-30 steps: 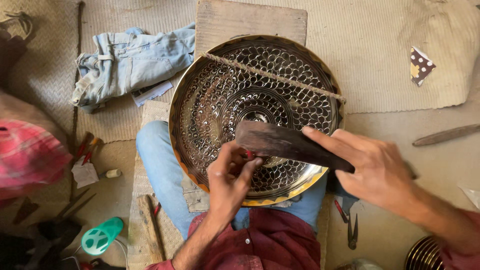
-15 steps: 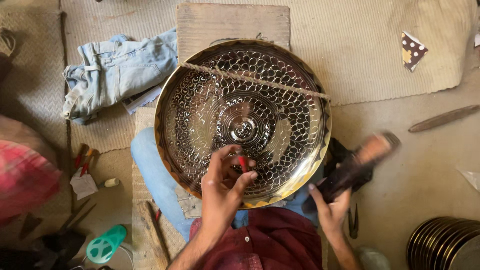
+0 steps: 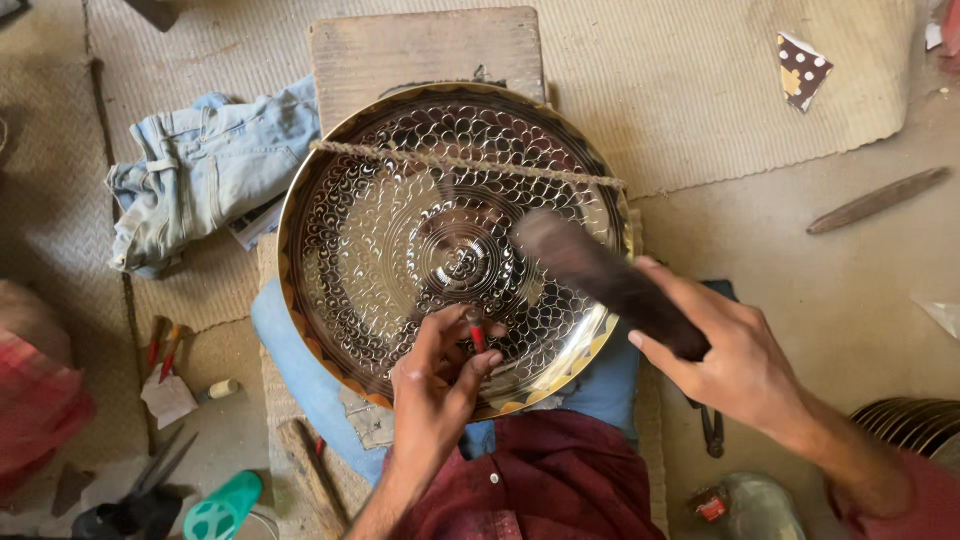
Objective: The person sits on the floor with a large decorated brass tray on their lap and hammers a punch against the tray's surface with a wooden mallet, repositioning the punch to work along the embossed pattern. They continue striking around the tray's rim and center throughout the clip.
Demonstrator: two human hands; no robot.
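One large round brass tray (image 3: 400, 230), its face covered in rings of punched scale marks, leans on the person's lap against a worn wooden board (image 3: 430, 50), with a twisted cord (image 3: 470, 165) stretched across its upper part. Both hands work at the tray's lower middle. The right hand (image 3: 740, 365) has its grip closed around a dark wooden mallet (image 3: 600, 275), whose head is blurred over the tray just right of centre. The left hand (image 3: 435, 385) has its grip pinched together on a small red-tipped punch (image 3: 477, 335), held upright with its point on the metal. To strike well, I judge the punch should stand steady on the next mark in the row and the mallet should land squarely on its top, clear of the fingertips. A crumpled pair of pale blue jeans (image 3: 200, 180) lies on the woven mat (image 3: 700, 90) to the left; a long wooden stick (image 3: 878, 200) lies well apart on the right. Nothing blocks the mallet's path except the cord above.
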